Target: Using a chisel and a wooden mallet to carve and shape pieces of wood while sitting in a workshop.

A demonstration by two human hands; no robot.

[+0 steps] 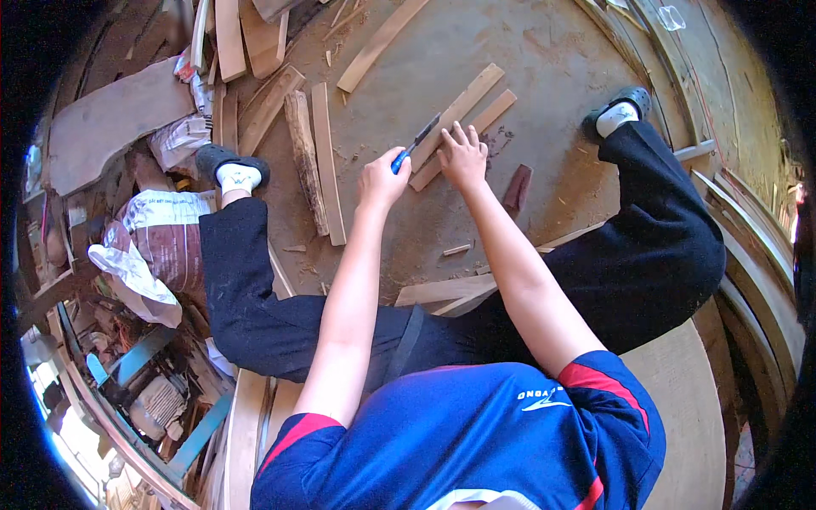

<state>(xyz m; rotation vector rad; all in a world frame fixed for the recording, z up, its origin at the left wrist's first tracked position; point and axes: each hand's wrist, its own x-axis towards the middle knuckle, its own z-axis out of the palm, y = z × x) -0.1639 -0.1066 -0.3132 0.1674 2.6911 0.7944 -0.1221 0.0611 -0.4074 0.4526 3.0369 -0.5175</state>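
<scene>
My left hand [382, 184] is closed round the blue handle of a utility knife [400, 161], whose dark blade points up and to the right. That blade lies along the left edge of a light wooden strip [469, 96]. Spread over the strips, my right hand [464, 160] presses down with its fingers apart. A second, narrower strip [497, 109] lies alongside the first, partly hidden under this hand. Just right of my right wrist is a small reddish-brown wood block [517, 188].
Left of my hands lie a bark-edged stick [306, 161] and a long thin slat [327, 161]. Another slat [382, 44] lies farther off. A brown-and-white sack [166, 242] and a motor [160, 405] stand at left. Curved boards [756, 272] line the right side.
</scene>
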